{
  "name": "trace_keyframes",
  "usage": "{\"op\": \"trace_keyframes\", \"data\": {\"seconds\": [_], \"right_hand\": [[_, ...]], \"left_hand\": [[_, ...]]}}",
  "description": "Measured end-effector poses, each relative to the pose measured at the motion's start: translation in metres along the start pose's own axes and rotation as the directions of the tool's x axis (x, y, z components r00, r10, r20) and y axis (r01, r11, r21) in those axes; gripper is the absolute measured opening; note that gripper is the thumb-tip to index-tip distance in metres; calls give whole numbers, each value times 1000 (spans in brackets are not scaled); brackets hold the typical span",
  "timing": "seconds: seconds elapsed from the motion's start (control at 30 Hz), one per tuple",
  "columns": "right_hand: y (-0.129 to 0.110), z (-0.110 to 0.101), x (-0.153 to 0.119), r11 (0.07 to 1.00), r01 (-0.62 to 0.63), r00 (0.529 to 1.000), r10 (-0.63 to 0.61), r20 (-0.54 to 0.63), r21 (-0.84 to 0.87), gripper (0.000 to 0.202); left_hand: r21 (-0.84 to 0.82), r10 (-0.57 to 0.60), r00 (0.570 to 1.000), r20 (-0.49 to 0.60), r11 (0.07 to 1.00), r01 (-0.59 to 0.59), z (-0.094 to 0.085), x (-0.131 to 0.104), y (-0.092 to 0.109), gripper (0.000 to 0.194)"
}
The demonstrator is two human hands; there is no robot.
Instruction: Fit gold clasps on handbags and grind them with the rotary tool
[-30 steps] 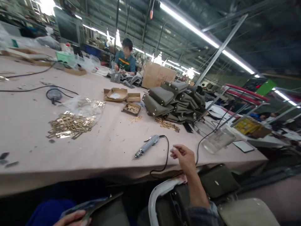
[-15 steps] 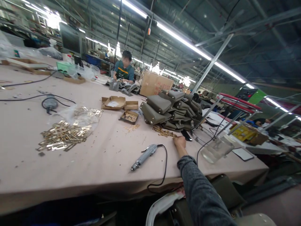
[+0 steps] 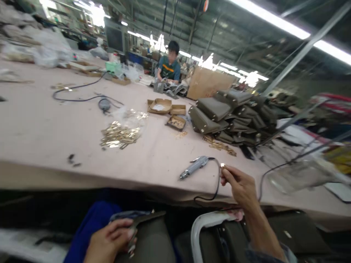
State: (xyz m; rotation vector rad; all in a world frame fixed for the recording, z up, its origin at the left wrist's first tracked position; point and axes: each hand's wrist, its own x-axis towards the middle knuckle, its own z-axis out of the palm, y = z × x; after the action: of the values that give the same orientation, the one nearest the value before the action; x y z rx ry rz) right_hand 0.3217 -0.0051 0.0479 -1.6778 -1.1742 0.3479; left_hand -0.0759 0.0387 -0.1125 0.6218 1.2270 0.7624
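My right hand is raised over the table's front edge, its thumb and fingers pinching a small shiny gold metal fitting. Low in the view, my left hand is closed on the edge of a dark olive bag at my lap. Small metal bits show by its fingertips, too blurred to name. A grey electric screwdriver lies on the table, left of my right hand. Beyond that hand, several gold fittings form a heap beside a pile of olive bags.
Gold rectangular frames lie heaped by a plastic bag. Small cardboard boxes stand mid-table. A clear container is at the right, and a black cable runs near my right hand. A co-worker sits across the table. A white chair stands below.
My right hand has drawn back from the gold heap with a small fitting in its fingers. My left hand and the bag have come into view; the camera has turned.
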Motion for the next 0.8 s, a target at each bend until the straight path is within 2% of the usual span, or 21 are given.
{"op": "trace_keyframes", "data": {"seconds": [0.03,0.07,0.13,0.2,0.27,0.33,0.43,0.53,0.6,0.7,0.8], "right_hand": [[-11,17,-22,1000,20,994,-19,108,-1,29],[-20,36,-42,1000,29,964,-28,265,1,23],[-30,77,-75,998,47,863,-58,502,34,21],[-32,119,-100,993,69,748,-112,655,91,22],[-30,155,-117,984,92,654,-175,736,152,25],[-27,181,-123,976,127,594,-220,774,179,28],[-29,197,-118,972,174,523,-228,821,159,32],[-36,201,-112,980,135,440,-193,877,148,30],[-39,205,-111,989,102,438,-143,888,109,25],[-38,214,-113,997,72,493,-68,868,37,14],[-33,223,-116,998,47,545,-60,837,41,11]], "left_hand": [[15,43,998,38,999,-44,0,-6,3,54],[14,77,994,71,997,-79,0,-12,5,51],[-17,106,991,87,994,-105,-1,-17,7,44],[-38,87,991,102,996,-84,-3,-19,6,41],[-50,78,993,93,996,-74,-6,-22,4,39],[-62,74,994,86,996,-69,-8,-24,2,39],[-47,89,992,94,995,-85,-10,-26,0,36],[-3,103,989,104,995,-103,-10,-26,1,31],[33,99,989,110,994,-103,-10,-27,3,28],[56,74,990,116,995,-81,-10,-28,6,25],[36,55,993,106,998,-59,-11,-28,6,22]]}}
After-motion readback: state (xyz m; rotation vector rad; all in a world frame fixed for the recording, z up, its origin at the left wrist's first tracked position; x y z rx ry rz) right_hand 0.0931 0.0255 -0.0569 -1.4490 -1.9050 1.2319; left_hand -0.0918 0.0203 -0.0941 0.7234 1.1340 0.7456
